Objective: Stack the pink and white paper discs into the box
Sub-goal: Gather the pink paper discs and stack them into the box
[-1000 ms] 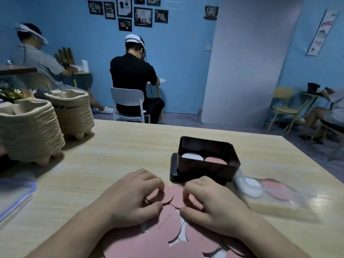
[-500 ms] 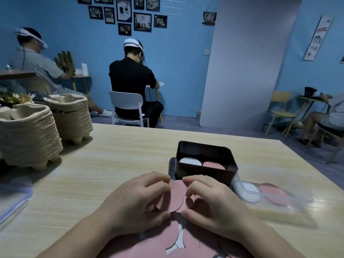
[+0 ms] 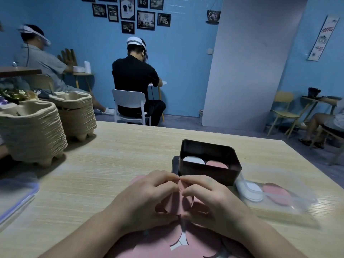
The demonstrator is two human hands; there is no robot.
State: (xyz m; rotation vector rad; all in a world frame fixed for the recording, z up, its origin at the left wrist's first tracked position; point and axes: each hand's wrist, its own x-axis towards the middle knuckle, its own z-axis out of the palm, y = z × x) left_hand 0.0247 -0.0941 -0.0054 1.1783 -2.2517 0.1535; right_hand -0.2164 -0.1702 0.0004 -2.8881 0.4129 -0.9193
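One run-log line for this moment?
left hand, right hand: pinching pink disc | box: white discs, pink discs inside | disc not placed

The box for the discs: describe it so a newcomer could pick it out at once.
On the wooden table, just beyond the left hand and right hand pinching a pink disc, stands the box. It is dark and opaque with tall walls, unlike the low clear tray to its right.

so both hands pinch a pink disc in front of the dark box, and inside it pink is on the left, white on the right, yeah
Not quite. The head view shows the left hand and right hand pinching a pink disc in front of the dark box, but inside it the white discs lie on the left and the boxed pink discs on the right.
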